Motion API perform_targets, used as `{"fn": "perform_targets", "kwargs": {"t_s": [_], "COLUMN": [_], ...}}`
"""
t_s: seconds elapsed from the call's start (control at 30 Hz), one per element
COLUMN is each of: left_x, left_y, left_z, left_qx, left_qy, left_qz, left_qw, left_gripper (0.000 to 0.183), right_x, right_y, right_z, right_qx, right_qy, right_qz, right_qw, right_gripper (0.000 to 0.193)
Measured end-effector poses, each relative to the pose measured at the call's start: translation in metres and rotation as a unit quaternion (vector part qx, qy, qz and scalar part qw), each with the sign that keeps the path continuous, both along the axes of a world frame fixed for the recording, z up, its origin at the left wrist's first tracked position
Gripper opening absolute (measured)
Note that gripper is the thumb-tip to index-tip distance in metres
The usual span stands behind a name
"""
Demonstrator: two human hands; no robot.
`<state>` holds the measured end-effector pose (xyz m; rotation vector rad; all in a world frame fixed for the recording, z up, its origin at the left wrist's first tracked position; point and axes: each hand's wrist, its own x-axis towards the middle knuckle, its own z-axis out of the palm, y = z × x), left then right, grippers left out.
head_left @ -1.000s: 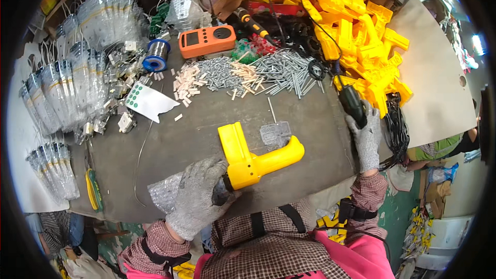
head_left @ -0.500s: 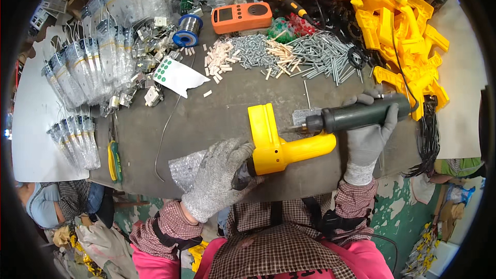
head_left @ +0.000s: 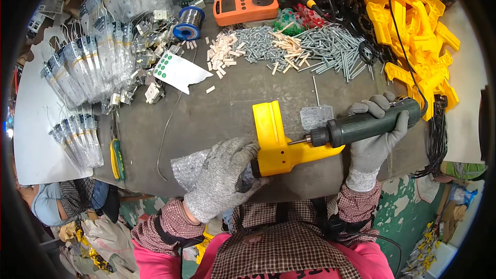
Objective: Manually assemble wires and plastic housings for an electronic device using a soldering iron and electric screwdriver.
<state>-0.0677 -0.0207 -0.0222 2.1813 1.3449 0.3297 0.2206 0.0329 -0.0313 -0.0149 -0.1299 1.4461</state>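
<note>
The left hand is clamped on the lower left end of a yellow casing lying over the tabletop; its palm hides most of the dark part there, so what the fingers press on is hard to make out. The right hand is closed around a dark power screwdriver, whose thin bit meets the casing near its inner corner; whether the tip sits in a hole cannot be told. The screwdriver also covers part of the casing's handle. The yellow parts heaped at upper right are cut off by the upper rim.

Half a second ago the bit pointed just above the casing's handle and the screwdriver covered much of the clear plastic piece; now the bit is lower and that piece shows more fully.

Lettering runs along the handle of the pliers, and cut-off letters mark the pink cloth. Green dots fill part of a white sheet.
</note>
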Motion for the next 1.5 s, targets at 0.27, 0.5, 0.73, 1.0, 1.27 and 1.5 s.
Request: {"fn": "perform_targets", "kwargs": {"t_s": [0.27,0.5,0.73,1.0,1.27,1.5], "left_x": [0.002,0.000,-0.005,-0.019,-0.041,-0.037], "left_y": [0.005,0.007,0.002,0.002,-0.007,-0.010], "left_z": [0.007,-0.002,-0.004,-0.005,0.000,-0.001], "left_qx": [-0.026,0.022,0.034,0.086,0.205,0.216], "left_qy": [-0.008,-0.082,-0.066,-0.127,0.142,0.127], "left_qz": [-0.011,0.021,-0.020,0.029,-0.190,-0.169], "left_qw": [1.000,0.996,0.997,0.988,0.950,0.953], "left_gripper": [0.063,0.062,0.068,0.067,0.052,0.047], "right_x": [-0.002,-0.008,-0.012,-0.005,-0.001,-0.004], "right_y": [0.006,0.012,0.013,0.001,-0.021,-0.021], "right_z": [-0.001,-0.002,0.003,0.000,-0.007,-0.009], "right_qx": [0.018,0.022,0.026,0.034,0.078,0.051], "right_qy": [0.023,0.020,0.046,-0.027,0.036,0.059], "right_qz": [0.018,0.040,0.055,-0.036,-0.002,-0.011], "right_qw": [0.999,0.999,0.997,0.998,0.996,0.997], "right_gripper": [0.034,0.033,0.032,0.037,0.038,0.035]}}
